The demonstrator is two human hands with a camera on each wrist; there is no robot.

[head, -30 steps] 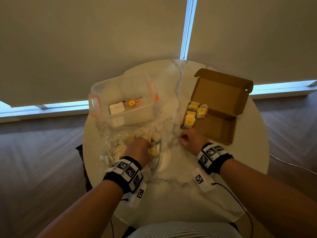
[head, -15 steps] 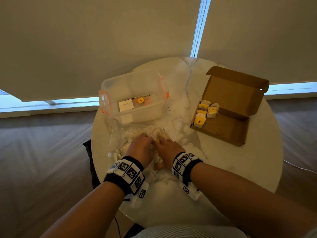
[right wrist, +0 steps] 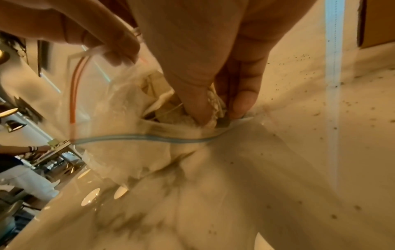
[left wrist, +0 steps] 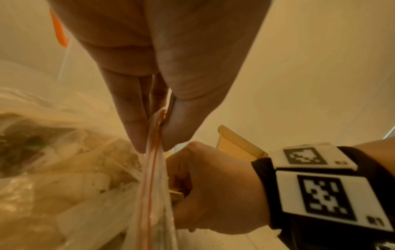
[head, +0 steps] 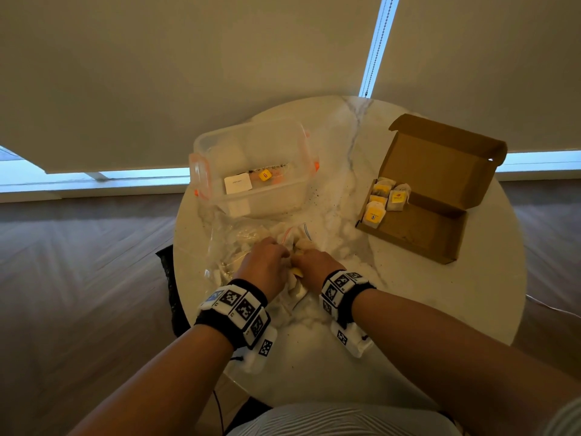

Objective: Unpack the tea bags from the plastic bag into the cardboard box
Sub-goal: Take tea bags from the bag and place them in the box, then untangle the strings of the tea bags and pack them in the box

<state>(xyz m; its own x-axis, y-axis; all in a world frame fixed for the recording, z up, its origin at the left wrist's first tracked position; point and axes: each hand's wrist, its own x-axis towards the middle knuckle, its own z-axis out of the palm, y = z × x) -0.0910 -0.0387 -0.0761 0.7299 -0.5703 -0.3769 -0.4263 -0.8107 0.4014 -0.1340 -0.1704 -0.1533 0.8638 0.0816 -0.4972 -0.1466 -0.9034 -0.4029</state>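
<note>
Clear plastic bag (head: 239, 247) sits just left of the cardboard box (head: 421, 221); my left hand (head: 267, 262) pinches its zip edge, right hand (head: 314, 264) pinches a tea bag (right wrist: 213, 103) inside.

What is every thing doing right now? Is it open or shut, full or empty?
Plastic bag: mouth open, tea bags inside.
Left hand: pinching the bag's red zip edge.
Right hand: fingers in the bag's mouth, gripping a tea bag.
Cardboard box: lid up, a few tea bags in its left end.
Clear plastic tub: no lid, nearly empty.
</note>
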